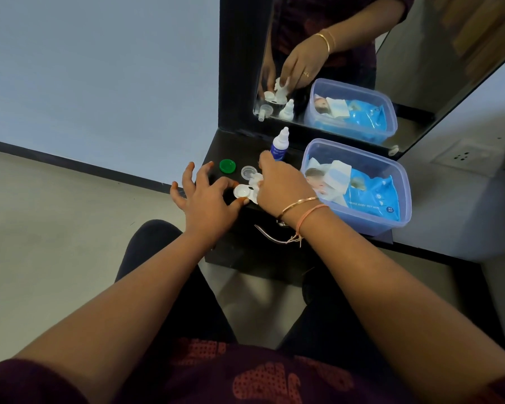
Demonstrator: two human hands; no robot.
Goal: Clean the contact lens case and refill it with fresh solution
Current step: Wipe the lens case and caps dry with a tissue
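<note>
The white contact lens case (pixel 242 191) lies on the small black shelf (pixel 216 153) below a mirror. My left hand (pixel 207 196) pinches the case between thumb and forefinger, its other fingers spread. My right hand (pixel 283 185) presses a crumpled white tissue (pixel 255 179) onto the case's right side, which is hidden. A green cap (pixel 227 166) and a clear cap (pixel 248 172) lie loose just behind the case. The solution bottle (pixel 280 143), white with a blue label, stands upright behind my right hand.
A clear plastic tub (pixel 403 182) holding a blue pack of wet wipes fills the shelf's right half. The mirror (pixel 362 53) rises at the back. A metal drawer handle (pixel 270 236) sits under the shelf's front edge. Pale floor lies to the left.
</note>
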